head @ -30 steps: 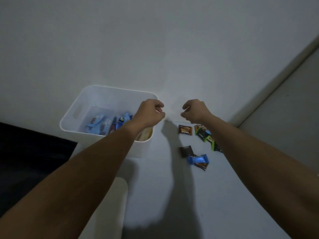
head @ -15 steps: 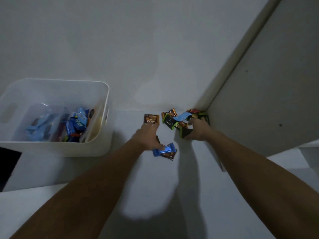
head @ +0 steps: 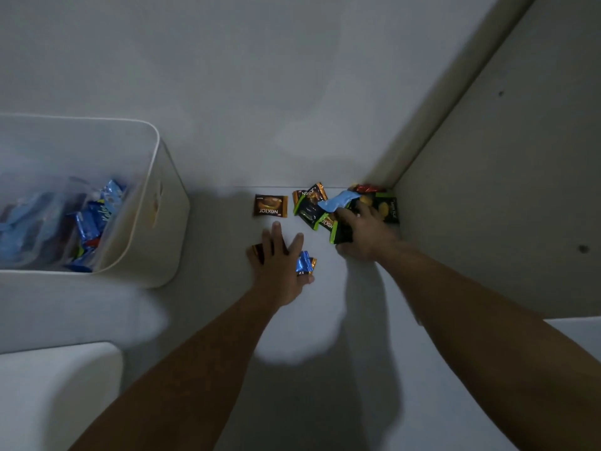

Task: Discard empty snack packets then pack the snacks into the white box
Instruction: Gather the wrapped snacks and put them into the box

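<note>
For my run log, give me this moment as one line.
left hand: flat on packets | right hand: gripping green packet | box: part filled | brown packet: untouched

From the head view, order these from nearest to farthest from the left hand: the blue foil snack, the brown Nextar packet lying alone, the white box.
1. Blue foil snack: touching the left hand, at its thumb side.
2. Brown Nextar packet: just beyond the fingertips.
3. White box: off to the left.

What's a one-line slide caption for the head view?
Left hand and right hand reach loose snack packets on the white surface, white box at left.
</note>
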{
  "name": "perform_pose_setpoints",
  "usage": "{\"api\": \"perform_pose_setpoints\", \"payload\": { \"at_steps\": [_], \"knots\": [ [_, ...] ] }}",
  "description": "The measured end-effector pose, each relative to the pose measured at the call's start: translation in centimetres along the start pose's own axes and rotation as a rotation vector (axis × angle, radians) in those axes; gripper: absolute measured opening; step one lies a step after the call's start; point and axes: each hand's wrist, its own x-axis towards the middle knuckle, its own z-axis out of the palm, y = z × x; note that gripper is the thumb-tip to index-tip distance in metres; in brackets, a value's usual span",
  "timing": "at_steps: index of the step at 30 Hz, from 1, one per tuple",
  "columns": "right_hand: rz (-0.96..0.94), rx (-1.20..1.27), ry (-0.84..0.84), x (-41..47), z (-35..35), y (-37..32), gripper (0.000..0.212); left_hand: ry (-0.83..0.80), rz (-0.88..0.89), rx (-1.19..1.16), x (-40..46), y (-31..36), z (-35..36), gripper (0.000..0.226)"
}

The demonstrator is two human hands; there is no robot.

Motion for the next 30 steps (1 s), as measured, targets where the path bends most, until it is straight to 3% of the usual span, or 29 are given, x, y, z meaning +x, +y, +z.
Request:
{"api": "perform_pose_setpoints", "payload": {
  "at_steps": [9, 14, 19, 23, 26, 30],
  "knots": [
    [-0.107, -0.134, 0.080, 1.0, 0.1, -1.4, 0.084, 0.092, -0.018, -0.022, 3.3, -1.5, -1.2, 0.108],
    [-0.153, -0.202, 0.126, 1.3, -0.3, -2.5, 0.077, 0.050, -0.026, -0.106, 4.9, -2.1, -2.7, 0.116],
    [-0.253, -0.300, 0.068, 1.8, -0.7, -4.1, 0.069, -0.032, -0.031, -0.176, 5.9, -2.5, -3.4, 0.115],
    [-0.244, -0.346, -0.012, 2.0, -0.7, -4.6, 0.066, 0.018, 0.003, -0.149, 6.0, -3.2, -2.8, 0.092],
    [-0.252, -0.297, 0.050, 1.2, -0.7, -4.4, 0.051, 0.173, -0.022, -0.076, 5.5, -3.6, -2.2, 0.062],
    [-0.217, -0.162, 0.100, 0.6, 0.8, -4.3, 0.039, 0.183, -0.037, -0.057, 4.3, -3.4, -1.8, 0.047]
  ]
}}
